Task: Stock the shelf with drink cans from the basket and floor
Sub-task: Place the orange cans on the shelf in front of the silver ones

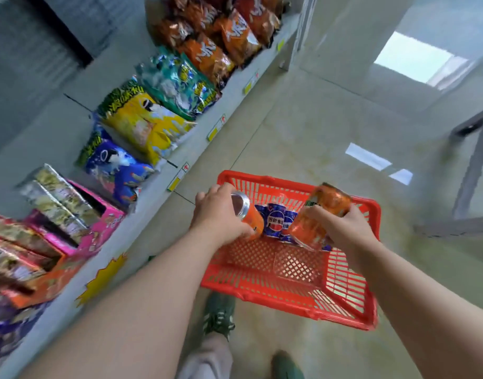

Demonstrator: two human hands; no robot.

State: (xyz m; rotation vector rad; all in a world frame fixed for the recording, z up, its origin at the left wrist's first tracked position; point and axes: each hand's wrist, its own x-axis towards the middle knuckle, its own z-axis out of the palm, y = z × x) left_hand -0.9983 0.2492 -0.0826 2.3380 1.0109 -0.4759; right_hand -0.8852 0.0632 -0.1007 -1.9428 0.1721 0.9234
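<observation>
Head view: L hand [218, 214] is wrapped round an orange can [250, 217], tilted w/ its silver end up, over the left side of the red basket [344, 294]. R hand [347, 228] grips a second orange can [323, 209] over the basket's right side, too blurred to tell if it's one can or two. Blue cans [274, 221] stand in the basket btwn the hands, and the basket sits on the floor [303, 127] beside the shelf [164, 187] of snack bags [144, 124].
</observation>
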